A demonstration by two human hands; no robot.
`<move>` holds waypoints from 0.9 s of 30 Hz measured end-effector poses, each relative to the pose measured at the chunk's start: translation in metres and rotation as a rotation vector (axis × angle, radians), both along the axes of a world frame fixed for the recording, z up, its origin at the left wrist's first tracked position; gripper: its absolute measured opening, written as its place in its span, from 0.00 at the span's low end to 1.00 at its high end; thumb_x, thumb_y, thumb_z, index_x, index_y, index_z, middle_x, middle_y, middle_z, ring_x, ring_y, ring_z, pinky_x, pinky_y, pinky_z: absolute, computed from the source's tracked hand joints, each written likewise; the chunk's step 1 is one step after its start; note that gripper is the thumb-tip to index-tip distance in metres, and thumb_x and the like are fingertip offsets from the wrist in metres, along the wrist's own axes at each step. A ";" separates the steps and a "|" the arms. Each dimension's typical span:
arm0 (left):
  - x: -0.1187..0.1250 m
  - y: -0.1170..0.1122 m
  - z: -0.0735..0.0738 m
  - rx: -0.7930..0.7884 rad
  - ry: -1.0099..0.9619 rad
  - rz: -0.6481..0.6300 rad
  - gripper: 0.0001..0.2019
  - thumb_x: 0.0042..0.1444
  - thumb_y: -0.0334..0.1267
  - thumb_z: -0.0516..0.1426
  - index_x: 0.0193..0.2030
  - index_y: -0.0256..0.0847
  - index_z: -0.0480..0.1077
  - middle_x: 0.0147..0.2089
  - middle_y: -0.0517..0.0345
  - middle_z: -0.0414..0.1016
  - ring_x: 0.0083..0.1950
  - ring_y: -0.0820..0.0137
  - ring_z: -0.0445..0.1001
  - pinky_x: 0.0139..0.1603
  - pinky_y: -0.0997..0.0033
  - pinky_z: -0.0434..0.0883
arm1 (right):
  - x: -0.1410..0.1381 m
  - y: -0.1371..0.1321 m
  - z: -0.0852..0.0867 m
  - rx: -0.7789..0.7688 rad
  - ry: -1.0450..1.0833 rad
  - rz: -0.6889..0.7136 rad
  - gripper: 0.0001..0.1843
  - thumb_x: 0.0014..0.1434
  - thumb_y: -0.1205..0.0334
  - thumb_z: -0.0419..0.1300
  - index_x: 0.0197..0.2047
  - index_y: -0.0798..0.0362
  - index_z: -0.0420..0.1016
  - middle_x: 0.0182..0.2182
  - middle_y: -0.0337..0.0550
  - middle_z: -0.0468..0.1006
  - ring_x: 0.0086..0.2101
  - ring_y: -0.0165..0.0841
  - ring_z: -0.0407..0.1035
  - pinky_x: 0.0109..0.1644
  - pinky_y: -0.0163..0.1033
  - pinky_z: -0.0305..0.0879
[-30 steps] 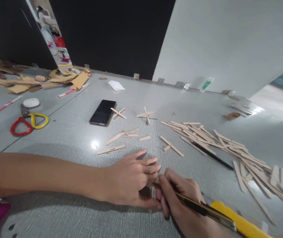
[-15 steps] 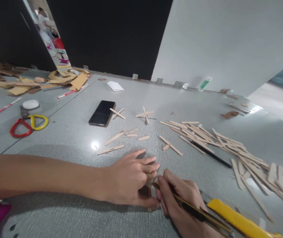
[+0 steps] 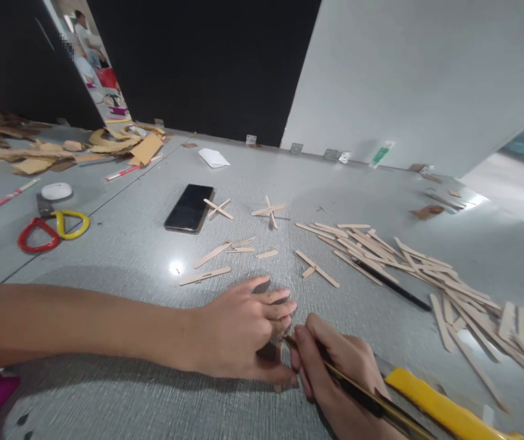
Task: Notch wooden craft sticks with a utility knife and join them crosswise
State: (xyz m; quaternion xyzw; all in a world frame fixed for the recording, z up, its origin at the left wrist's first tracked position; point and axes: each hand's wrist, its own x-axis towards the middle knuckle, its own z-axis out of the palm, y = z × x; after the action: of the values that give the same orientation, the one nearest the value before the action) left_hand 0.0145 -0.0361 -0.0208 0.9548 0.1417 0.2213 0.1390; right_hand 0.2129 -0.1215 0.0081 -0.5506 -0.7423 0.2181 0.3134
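Observation:
My left hand (image 3: 243, 327) lies palm down, its fingers pressing on the table and its thumb bent in. Between thumb and fingers it holds down a wooden craft stick (image 3: 279, 352), mostly hidden under the hand. My right hand (image 3: 335, 373) grips a slim black-and-gold utility knife (image 3: 365, 397) like a pen. Its tip meets the stick area beside my left fingers; the exact contact is hidden. A yellow utility knife (image 3: 440, 400) lies beside my right hand. Ahead are a stick with a short piece across it (image 3: 319, 270) and several cut stick pieces (image 3: 211, 255).
A pile of craft sticks (image 3: 449, 284) with a black pen-like rod (image 3: 394, 286) spreads on the right. A phone (image 3: 189, 209) and two crossed-stick shapes (image 3: 269, 211) lie farther back. Scissors (image 3: 39, 235), a white mouse-like object (image 3: 57, 191) and cardboard scraps (image 3: 36, 153) are left.
My right hand and the knife have shifted very slightly, with the knife's rear end tilting a little lower. My left hand stays in place on the stick.

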 end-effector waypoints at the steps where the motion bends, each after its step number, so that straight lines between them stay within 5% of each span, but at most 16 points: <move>1: 0.000 0.000 0.000 -0.001 0.001 -0.001 0.34 0.69 0.63 0.57 0.58 0.30 0.79 0.67 0.37 0.78 0.73 0.46 0.72 0.78 0.40 0.58 | 0.000 0.000 -0.002 -0.018 0.011 0.000 0.22 0.79 0.57 0.50 0.30 0.45 0.62 0.18 0.31 0.67 0.17 0.28 0.60 0.21 0.35 0.59; 14: 0.001 -0.001 0.004 0.040 0.012 0.006 0.25 0.70 0.58 0.58 0.49 0.35 0.83 0.63 0.39 0.81 0.70 0.47 0.75 0.75 0.45 0.63 | -0.001 0.003 -0.004 -0.044 0.060 0.062 0.21 0.79 0.60 0.51 0.30 0.45 0.57 0.20 0.27 0.60 0.19 0.27 0.55 0.23 0.35 0.52; 27: 0.003 -0.001 0.001 0.084 0.001 0.016 0.29 0.71 0.60 0.55 0.48 0.33 0.84 0.63 0.39 0.82 0.70 0.48 0.76 0.74 0.46 0.64 | 0.000 0.002 -0.004 -0.194 0.130 0.006 0.24 0.80 0.49 0.49 0.29 0.45 0.62 0.16 0.28 0.64 0.17 0.28 0.60 0.22 0.35 0.57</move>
State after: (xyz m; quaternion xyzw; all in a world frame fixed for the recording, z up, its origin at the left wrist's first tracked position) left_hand 0.0173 -0.0369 -0.0201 0.9587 0.1403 0.2275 0.0971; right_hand 0.2125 -0.1194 0.0045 -0.5609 -0.6976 0.3249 0.3053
